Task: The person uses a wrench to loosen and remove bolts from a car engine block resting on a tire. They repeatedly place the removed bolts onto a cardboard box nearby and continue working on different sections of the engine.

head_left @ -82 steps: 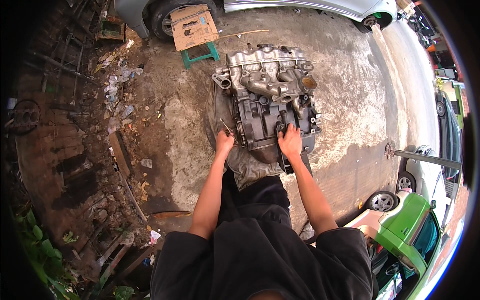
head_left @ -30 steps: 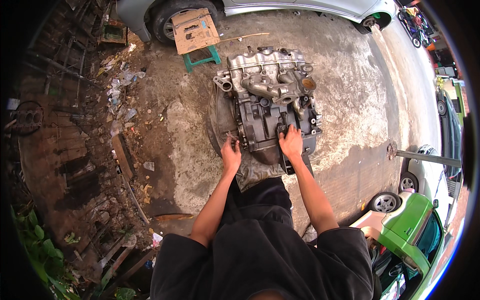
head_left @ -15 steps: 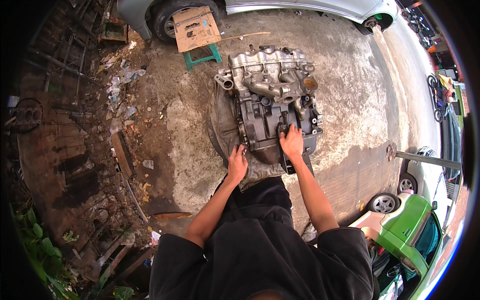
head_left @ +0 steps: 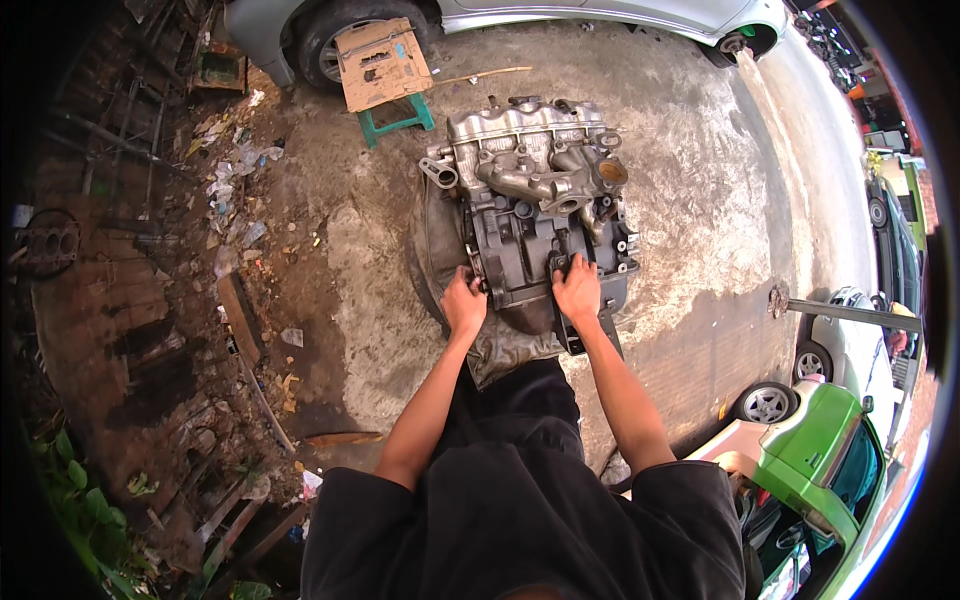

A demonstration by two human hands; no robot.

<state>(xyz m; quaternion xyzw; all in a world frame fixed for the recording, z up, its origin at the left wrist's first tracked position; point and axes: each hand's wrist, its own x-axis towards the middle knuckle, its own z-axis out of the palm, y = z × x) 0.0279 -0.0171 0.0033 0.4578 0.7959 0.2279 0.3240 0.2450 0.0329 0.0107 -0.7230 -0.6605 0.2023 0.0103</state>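
Observation:
A car engine [head_left: 515,235] stands in front of me, its block dark grey, with a silvery ribbed cover [head_left: 525,122] on top and a pale metal manifold [head_left: 535,185] across its face. My left hand [head_left: 464,303] is at the block's lower left edge, fingers curled and pinched round something too small to make out. On the lower right side my right hand [head_left: 577,290] grips a black metal bracket [head_left: 600,338] against the block; the palm covers part of it. A dark crumpled sheet [head_left: 435,260] lies under and beside the engine.
Beyond the engine, cardboard [head_left: 380,65] tops a small green stool [head_left: 398,118] beside a silver car [head_left: 600,12]. Litter and a wood plank [head_left: 240,318] lie left. To the right are a post [head_left: 850,314] and a green vehicle [head_left: 815,455].
My left hand has shifted up and slightly left along the block's edge. My right hand stays on the bracket. The whole view has moved a little.

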